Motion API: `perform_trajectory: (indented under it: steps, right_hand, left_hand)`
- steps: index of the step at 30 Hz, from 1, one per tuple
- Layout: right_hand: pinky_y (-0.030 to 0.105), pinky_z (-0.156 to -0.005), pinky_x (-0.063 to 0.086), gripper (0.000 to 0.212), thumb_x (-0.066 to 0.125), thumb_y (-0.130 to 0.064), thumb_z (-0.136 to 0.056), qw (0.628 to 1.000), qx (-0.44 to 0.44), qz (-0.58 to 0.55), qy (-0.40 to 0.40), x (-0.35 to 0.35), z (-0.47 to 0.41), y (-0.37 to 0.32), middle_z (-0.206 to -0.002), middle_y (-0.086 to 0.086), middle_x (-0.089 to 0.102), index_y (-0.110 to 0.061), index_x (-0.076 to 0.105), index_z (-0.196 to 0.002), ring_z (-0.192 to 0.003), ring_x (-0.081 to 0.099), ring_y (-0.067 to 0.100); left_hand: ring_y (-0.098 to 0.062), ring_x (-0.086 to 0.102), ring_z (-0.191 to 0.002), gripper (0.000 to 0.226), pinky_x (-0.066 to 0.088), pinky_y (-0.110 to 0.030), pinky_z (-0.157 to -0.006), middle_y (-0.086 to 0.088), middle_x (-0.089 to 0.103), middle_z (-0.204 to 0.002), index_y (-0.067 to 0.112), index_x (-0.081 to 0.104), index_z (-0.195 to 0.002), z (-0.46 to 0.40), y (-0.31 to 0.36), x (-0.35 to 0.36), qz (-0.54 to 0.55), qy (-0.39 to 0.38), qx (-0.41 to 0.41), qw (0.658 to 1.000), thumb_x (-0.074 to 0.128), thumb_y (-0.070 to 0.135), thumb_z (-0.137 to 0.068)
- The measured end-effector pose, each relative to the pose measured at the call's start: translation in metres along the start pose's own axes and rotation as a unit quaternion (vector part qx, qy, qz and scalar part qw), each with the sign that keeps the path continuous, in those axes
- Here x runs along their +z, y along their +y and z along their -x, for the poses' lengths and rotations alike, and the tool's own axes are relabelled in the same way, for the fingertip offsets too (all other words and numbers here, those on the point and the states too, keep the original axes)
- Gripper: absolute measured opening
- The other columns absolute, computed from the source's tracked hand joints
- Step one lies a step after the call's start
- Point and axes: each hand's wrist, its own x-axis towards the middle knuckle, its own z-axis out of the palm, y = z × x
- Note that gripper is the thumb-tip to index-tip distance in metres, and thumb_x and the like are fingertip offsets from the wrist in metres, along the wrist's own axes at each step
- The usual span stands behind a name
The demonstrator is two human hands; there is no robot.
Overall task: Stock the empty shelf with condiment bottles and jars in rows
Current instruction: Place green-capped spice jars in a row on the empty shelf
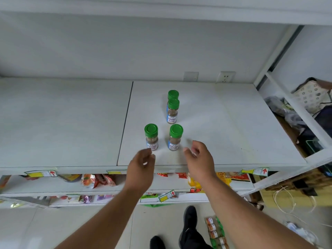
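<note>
Both hands (pixel 142 162) (pixel 196 155) loosely curled, holding nothing; green-capped glass jars (pixel 151 137) upright.

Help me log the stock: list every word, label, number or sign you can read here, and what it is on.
Spice jar labels: Chinese print, too blurred to read.
Shelf-edge price tags: a red up arrow, text unreadable.
Yellow packet on the lower shelf: lettering too blurred.
Floor pack of jars: labels unreadable.

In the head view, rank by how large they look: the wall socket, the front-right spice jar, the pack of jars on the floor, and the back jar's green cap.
1. Pack of jars on the floor, though it is cut off at the bottom edge.
2. Front-right spice jar.
3. Wall socket and back jar's green cap look alike; the socket is farther away, so I won't rank them.
</note>
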Motion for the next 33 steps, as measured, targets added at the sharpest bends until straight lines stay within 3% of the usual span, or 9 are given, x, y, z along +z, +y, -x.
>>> perform_trajectory:
  steps: [3, 6, 7, 10, 12, 17, 22, 27, 33]
  right_hand:
    - [0.018, -0.090, 0.042, 0.037, 0.052, -0.030, -0.106, 0.999, 0.002, -0.006, -0.034, -0.003, -0.004, 0.000, -0.125, -0.007, 0.062, -0.019, 0.058, -0.141, -0.113, 0.056, 0.006]
    - [0.012, -0.058, 0.049, 0.034, 0.042, -0.030, -0.108, 0.998, 0.009, -0.016, -0.065, 0.004, -0.008, 0.000, -0.115, -0.003, 0.062, -0.024, 0.060, -0.136, -0.096, 0.059, 0.014]
    - [0.016, -0.058, 0.051, 0.034, 0.041, -0.030, -0.107, 0.997, 0.014, -0.027, -0.074, 0.006, -0.010, 0.000, -0.114, -0.003, 0.061, -0.026, 0.061, -0.134, -0.093, 0.059, 0.014]
    - [0.035, -0.101, 0.054, 0.037, 0.041, -0.030, -0.108, 0.993, 0.025, -0.075, -0.092, 0.015, -0.013, 0.003, -0.136, -0.004, 0.063, -0.031, 0.059, -0.140, -0.115, 0.058, 0.011]
    - [0.042, -0.115, 0.044, 0.038, 0.041, -0.028, -0.108, 0.989, 0.028, -0.097, -0.106, 0.020, -0.014, 0.004, -0.143, -0.006, 0.060, -0.031, 0.059, -0.142, -0.129, 0.055, 0.011]
    - [0.039, -0.118, 0.041, 0.039, 0.041, -0.027, -0.109, 0.986, 0.035, -0.116, -0.112, 0.023, -0.023, 0.006, -0.144, -0.010, 0.059, -0.029, 0.057, -0.144, -0.132, 0.054, 0.008]
    - [0.041, -0.115, 0.044, 0.038, 0.041, -0.026, -0.107, 0.985, 0.031, -0.119, -0.122, 0.028, -0.048, -0.003, -0.133, -0.012, 0.064, -0.032, 0.060, -0.139, -0.125, 0.058, 0.010]
    - [0.044, -0.113, 0.046, 0.037, 0.042, -0.020, -0.108, 0.986, 0.027, -0.120, -0.114, 0.033, -0.074, -0.014, -0.122, -0.011, 0.066, -0.027, 0.062, -0.138, -0.120, 0.061, 0.015]
    - [0.042, -0.115, 0.044, 0.039, 0.042, -0.025, -0.107, 0.984, 0.020, -0.129, -0.119, 0.039, -0.088, -0.019, -0.138, -0.007, 0.063, -0.030, 0.060, -0.141, -0.128, 0.058, 0.014]
  left_hand:
    - [-0.019, 0.062, -0.111, 0.033, 0.047, -0.028, -0.097, -0.004, 0.068, -0.124, 0.020, 0.062, -0.133, 0.003, 0.004, 0.020, -0.003, -0.072, -0.009, 0.997, 0.049, 0.029, -0.104]
    - [-0.021, 0.062, -0.114, 0.040, 0.047, -0.029, -0.094, -0.004, 0.064, -0.131, 0.019, 0.051, -0.144, -0.005, 0.016, 0.036, 0.002, -0.120, -0.015, 0.993, 0.042, 0.024, -0.106]
    - [-0.021, 0.058, -0.124, 0.043, 0.045, -0.028, -0.100, -0.003, 0.059, -0.140, 0.017, 0.046, -0.148, -0.008, 0.018, 0.041, 0.006, -0.130, -0.018, 0.991, 0.041, 0.020, -0.105]
    - [-0.007, 0.038, -0.142, 0.056, 0.026, -0.015, -0.105, 0.008, 0.042, -0.155, 0.021, 0.032, -0.157, -0.014, 0.021, 0.049, 0.028, -0.144, -0.038, 0.988, 0.043, 0.011, -0.103]
    - [0.001, 0.039, -0.135, 0.058, 0.026, -0.009, -0.101, 0.011, 0.043, -0.153, 0.024, 0.033, -0.156, -0.016, 0.020, 0.053, 0.031, -0.150, -0.035, 0.988, 0.044, 0.006, -0.102]
    - [0.029, 0.051, -0.090, 0.060, 0.032, 0.009, -0.069, 0.019, 0.050, -0.135, 0.023, 0.037, -0.154, -0.028, 0.015, 0.062, 0.036, -0.154, -0.033, 0.987, 0.043, 0.000, -0.099]
    - [0.000, 0.052, -0.119, 0.062, 0.030, 0.008, -0.077, 0.020, 0.053, -0.131, 0.029, 0.038, -0.153, -0.050, 0.021, 0.072, 0.022, -0.147, -0.022, 0.989, 0.043, 0.001, -0.098]
    - [0.020, 0.049, -0.087, 0.058, 0.031, 0.008, -0.071, 0.016, 0.054, -0.114, 0.020, 0.038, -0.153, -0.070, 0.031, 0.079, 0.035, -0.121, -0.022, 0.992, 0.042, -0.001, -0.099]
    - [0.016, 0.050, -0.076, 0.064, 0.036, 0.005, -0.068, 0.028, 0.050, -0.093, 0.026, 0.035, -0.154, -0.086, 0.031, 0.086, 0.014, -0.110, -0.025, 0.994, 0.042, 0.000, -0.097]
